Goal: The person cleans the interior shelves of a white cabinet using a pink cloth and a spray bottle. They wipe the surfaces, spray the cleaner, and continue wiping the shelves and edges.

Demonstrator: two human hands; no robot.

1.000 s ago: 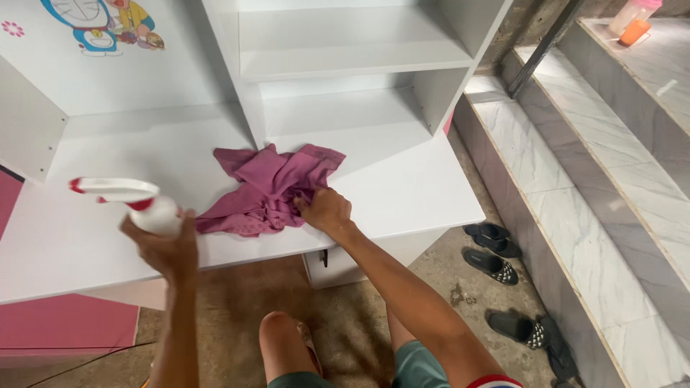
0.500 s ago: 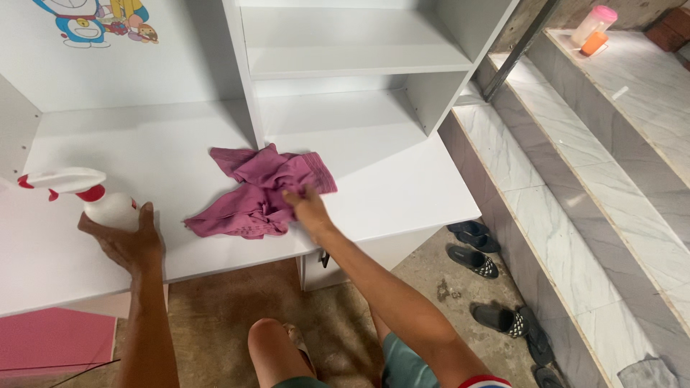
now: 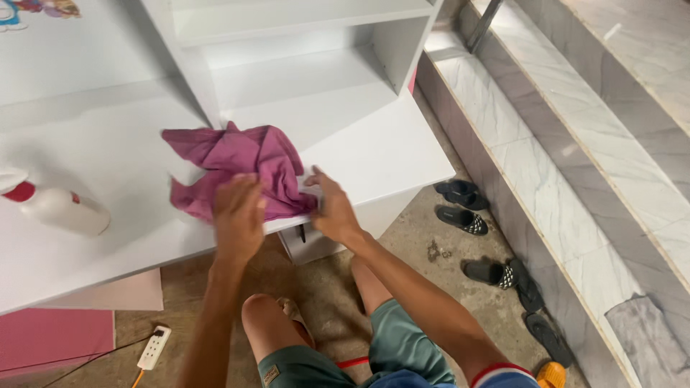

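Rag (image 3: 237, 169) bunched near front edge of white top (image 3: 374, 154), centre frame. Your left hand (image 3: 239, 215) flat on rag's 6 o'clock edge, fingers spread, no pinch. Right hand (image 3: 332, 208) at its 3 o'clock corner; grip not visible. Risks: rag dragged off edge; bottle (image 3: 61, 210) lying at 9 o'clock could roll.

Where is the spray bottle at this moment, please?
In the head view the spray bottle lies on its side at the far left of the white cabinet top, apart from both hands, left of the pink cloth.
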